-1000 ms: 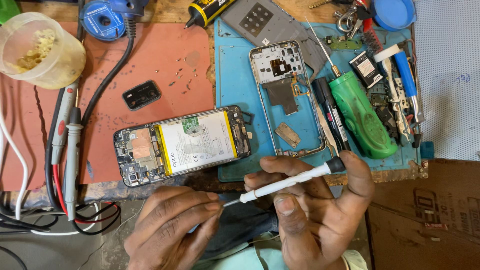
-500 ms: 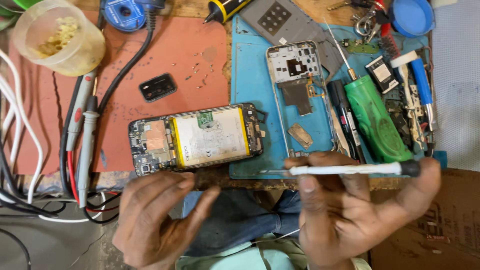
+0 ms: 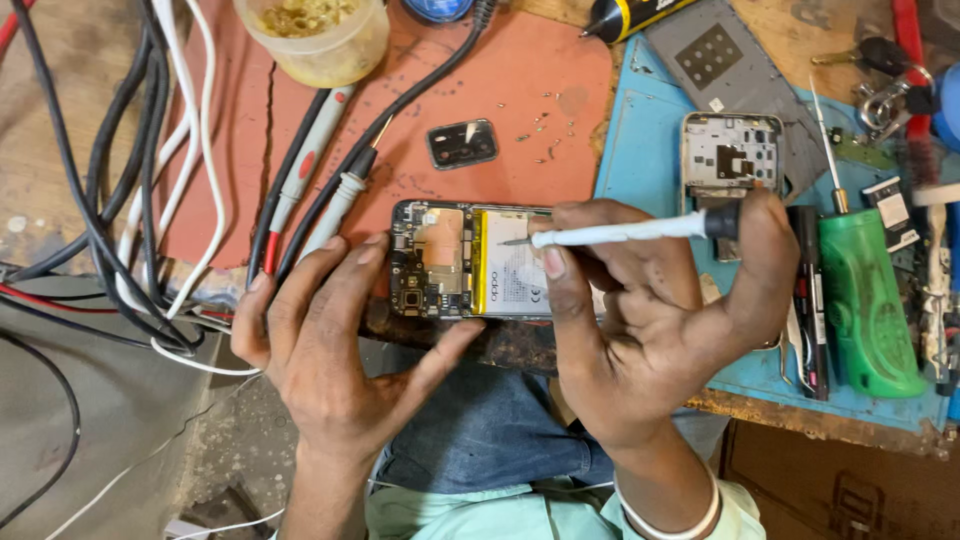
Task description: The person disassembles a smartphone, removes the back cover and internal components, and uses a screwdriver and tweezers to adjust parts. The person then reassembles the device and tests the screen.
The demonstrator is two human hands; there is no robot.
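Note:
An opened phone (image 3: 455,262) lies at the bench's near edge, its circuit board and battery exposed. My left hand (image 3: 335,345) rests against the phone's left end, fingers spread and holding nothing. My right hand (image 3: 655,320) grips a thin white screwdriver (image 3: 620,233) held level, its metal tip pointing left over the battery. My right hand covers the phone's right part.
A phone frame (image 3: 730,155) and grey back cover (image 3: 735,60) lie on the blue mat (image 3: 640,160). A green-handled screwdriver (image 3: 865,300) lies to the right. Small camera cover (image 3: 462,143) and loose screws sit on the red mat (image 3: 520,90). Probes (image 3: 310,160), cables (image 3: 110,200) and a plastic cup (image 3: 315,35) sit left.
The view shifted nearer. My right hand carried the screwdriver up from the bench edge to over the phone's battery. My left hand moved up to the phone's left end.

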